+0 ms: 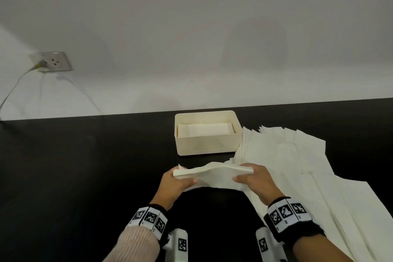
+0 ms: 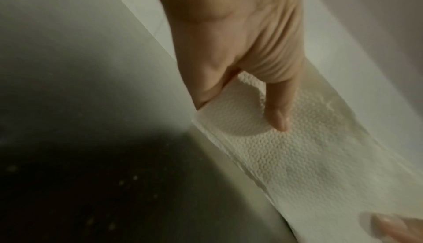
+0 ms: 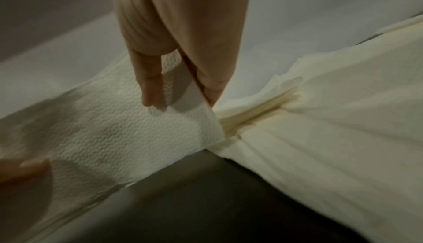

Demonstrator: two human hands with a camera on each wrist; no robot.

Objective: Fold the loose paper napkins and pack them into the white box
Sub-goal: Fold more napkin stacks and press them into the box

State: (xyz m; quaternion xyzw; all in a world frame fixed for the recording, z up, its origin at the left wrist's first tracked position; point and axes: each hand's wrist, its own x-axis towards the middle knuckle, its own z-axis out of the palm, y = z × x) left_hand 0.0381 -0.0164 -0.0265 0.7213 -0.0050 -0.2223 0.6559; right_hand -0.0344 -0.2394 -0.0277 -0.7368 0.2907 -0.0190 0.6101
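A folded wad of white embossed paper napkins (image 1: 212, 173) is held above the black tabletop (image 1: 85, 166), pinched at each end by the left hand (image 1: 173, 183) and right hand (image 1: 255, 178). Both ends are best kept level and the edges squared before it is lowered into the cream-white rectangular box (image 1: 208, 147) just beyond, where folded napkins already lie.

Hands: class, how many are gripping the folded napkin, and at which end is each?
2. The left hand pinches the napkin's left end; the right hand pinches its right end.

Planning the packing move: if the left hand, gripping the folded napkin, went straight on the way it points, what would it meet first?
Probably the cream-white rectangular plastic box, its near wall. The left hand points away over bare black tabletop; depth is unclear, so it might pass just left of it.
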